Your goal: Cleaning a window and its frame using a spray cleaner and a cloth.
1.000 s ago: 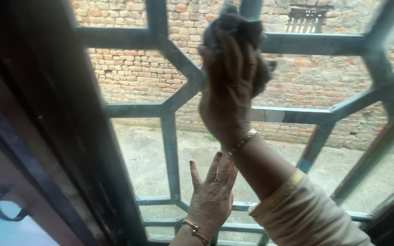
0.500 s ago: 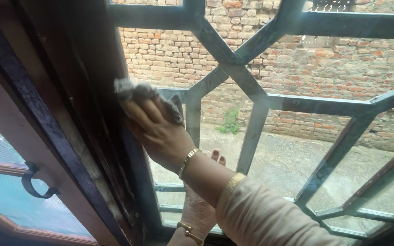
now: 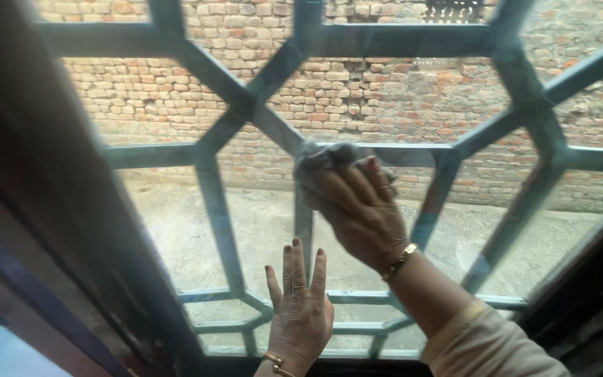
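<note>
Pressing a crumpled grey cloth [image 3: 326,159] against the glass of a window with a teal metal lattice grille [image 3: 207,188]: right hand [image 3: 361,209] closed over the cloth; left hand [image 3: 300,318] below, flat, empty, bracing the pane. Best wiped firmly, following each bar.

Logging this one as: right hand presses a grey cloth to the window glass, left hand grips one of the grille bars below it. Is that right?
Not quite. In the head view the left hand grips no bar: it lies flat, fingers spread, against the window glass. The rest stands: the right hand presses the grey cloth to the glass, above the left hand, with the metal grille behind.
</note>
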